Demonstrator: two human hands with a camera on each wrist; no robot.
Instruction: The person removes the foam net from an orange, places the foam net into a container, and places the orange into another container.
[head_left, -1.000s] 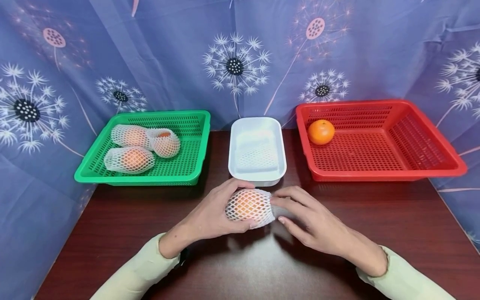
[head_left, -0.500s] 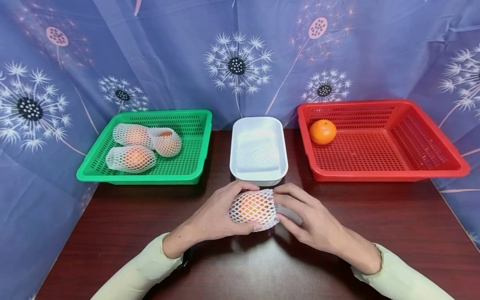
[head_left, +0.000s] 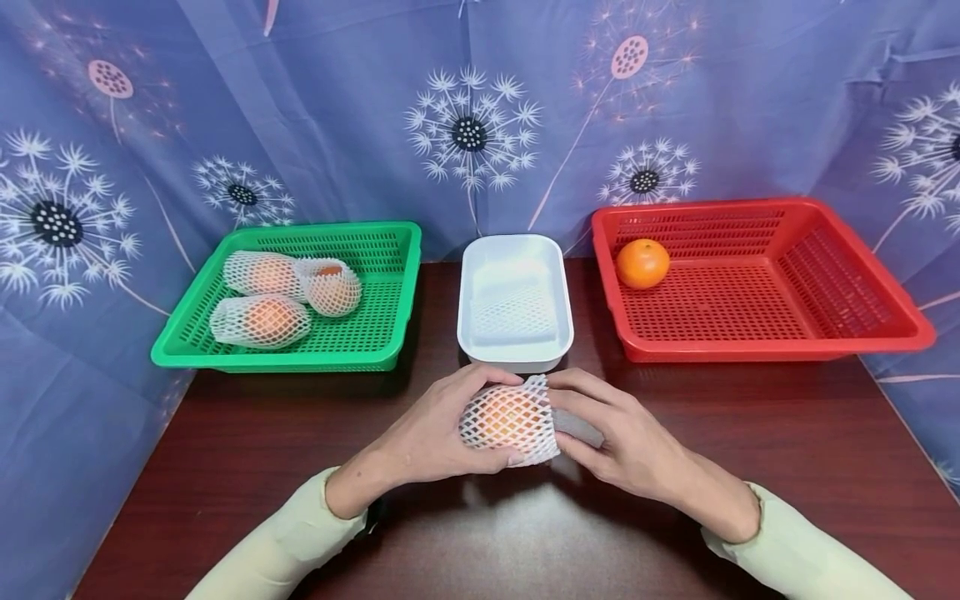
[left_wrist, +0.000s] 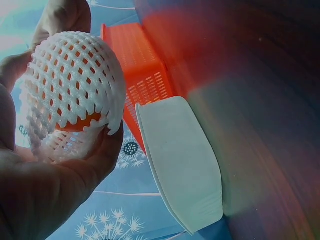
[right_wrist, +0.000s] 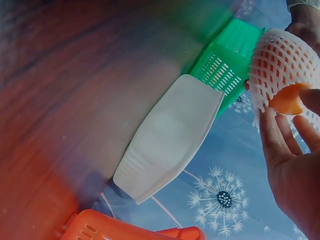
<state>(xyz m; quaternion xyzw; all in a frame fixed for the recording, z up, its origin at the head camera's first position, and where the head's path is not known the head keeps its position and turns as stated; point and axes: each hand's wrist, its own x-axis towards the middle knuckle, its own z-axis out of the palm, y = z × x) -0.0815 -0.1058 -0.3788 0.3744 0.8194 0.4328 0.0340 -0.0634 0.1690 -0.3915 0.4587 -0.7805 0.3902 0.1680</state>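
Observation:
An orange [right_wrist: 286,101] sits inside a white foam net sleeve [head_left: 513,423] at the front middle of the table. My left hand [head_left: 423,437] grips the wrapped fruit from the left, thumb on the near side and fingers on the far side. My right hand [head_left: 637,446] holds the sleeve's open right end between thumb and fingers. Bare orange peel shows through that opening in the right wrist view, close to the right thumb. In the left wrist view the netting [left_wrist: 75,75] covers most of the fruit.
A green basket [head_left: 277,361] at the left holds three net-wrapped fruits. Behind the hands stands a white tray [head_left: 516,365] with a foam net piece inside. The red basket [head_left: 772,343] at the right contains one bare orange [head_left: 642,264]. A patterned curtain hangs behind.
The sleeve's right edge has spread wider and flatter around the opening. My right fingers have shifted slightly left against that edge, while the left hand has moved slightly right with the fruit.

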